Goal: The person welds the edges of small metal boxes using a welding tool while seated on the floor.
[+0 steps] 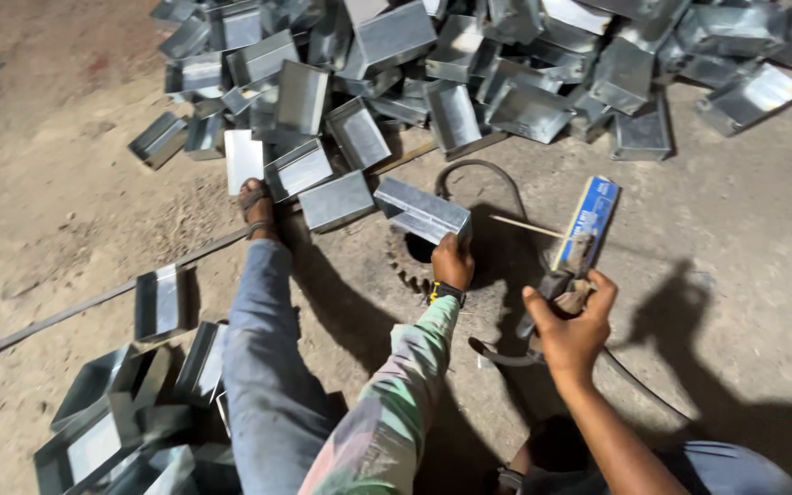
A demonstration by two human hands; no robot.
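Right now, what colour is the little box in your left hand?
Shiny silver-grey metal box, held by the left hand; the head view shows it.

Heap of folded sheet-metal boxes (pixel 469 73) behind toothed iron gear (pixel 407 266); smaller box stack (pixel 121 412) at ground's (pixel 735 238) near-left corner.

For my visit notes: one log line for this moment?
left hand: holds metal box | right hand: grips electrode holder | ahead: box pile
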